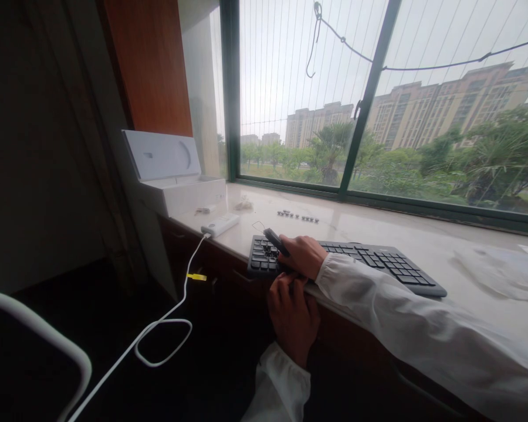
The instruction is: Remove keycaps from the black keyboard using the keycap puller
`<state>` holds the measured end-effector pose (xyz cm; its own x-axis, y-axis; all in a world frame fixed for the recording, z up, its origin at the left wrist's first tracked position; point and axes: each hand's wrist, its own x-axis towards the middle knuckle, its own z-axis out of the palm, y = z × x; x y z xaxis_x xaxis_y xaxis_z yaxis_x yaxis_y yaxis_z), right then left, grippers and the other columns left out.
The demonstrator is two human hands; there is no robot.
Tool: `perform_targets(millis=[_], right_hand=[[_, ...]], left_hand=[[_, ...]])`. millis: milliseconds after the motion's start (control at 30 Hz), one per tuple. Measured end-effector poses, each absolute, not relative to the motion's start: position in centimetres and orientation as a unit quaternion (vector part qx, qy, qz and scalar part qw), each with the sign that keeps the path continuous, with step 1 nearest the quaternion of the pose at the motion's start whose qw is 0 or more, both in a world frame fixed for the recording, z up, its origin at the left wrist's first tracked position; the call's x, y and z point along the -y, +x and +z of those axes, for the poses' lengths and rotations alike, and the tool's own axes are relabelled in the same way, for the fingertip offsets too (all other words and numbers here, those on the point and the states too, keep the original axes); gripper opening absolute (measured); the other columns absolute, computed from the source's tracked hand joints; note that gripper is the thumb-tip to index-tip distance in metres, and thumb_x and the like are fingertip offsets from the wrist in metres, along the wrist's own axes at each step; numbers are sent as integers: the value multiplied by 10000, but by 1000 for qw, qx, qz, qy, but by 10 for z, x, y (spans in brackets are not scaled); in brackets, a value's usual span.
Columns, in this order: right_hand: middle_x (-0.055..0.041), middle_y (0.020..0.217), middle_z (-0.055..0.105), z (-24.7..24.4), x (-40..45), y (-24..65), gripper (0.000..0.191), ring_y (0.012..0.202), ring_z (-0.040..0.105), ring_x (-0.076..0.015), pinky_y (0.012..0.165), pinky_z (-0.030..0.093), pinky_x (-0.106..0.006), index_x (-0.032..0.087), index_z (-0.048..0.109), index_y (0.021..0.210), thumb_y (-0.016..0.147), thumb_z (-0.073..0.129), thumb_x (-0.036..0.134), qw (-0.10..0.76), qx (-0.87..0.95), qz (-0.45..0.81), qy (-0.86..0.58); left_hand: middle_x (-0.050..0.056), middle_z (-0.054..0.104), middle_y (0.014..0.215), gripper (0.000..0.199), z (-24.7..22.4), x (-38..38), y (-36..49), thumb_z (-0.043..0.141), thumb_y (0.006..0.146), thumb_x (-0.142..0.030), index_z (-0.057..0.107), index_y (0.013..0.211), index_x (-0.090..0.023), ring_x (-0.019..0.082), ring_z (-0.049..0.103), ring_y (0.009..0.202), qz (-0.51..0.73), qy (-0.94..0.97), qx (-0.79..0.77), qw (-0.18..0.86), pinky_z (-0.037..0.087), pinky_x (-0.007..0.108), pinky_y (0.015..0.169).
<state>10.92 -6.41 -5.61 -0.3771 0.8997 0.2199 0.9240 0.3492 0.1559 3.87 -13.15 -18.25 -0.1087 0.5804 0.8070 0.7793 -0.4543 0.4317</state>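
Keycap pulling seems to be the step we are in. Nearest us, our left hand [293,319] curls narrowly against the near edge of the black keyboard [369,261], steadying it on the pale sill [422,234]. Just beyond, our right hand [303,255] grips a small dark tool [276,241] over the keyboard's left end. At eleven o'clock lies a row of small dark pieces [298,216], probably keycaps. Next we need a firm, straight lift.

I see a black keyboard [369,261] lying flat along the pale window ledge's front edge, several keycaps missing at its left end. A small dark tool [276,241] angles up over those keys.
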Motion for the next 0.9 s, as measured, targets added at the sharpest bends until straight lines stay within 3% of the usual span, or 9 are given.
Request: perform_targets(millis=[900], right_hand=[[-72, 771, 697, -63, 61, 114, 238, 712, 665, -235, 559, 280, -283, 209, 562, 1037, 876, 482, 365, 62, 817, -141, -556]], left_hand=[[89, 568, 1099, 236, -181, 132, 39, 570, 799, -136, 605, 1025, -195, 276, 493, 1098, -541, -661, 514, 81, 421, 446, 961]])
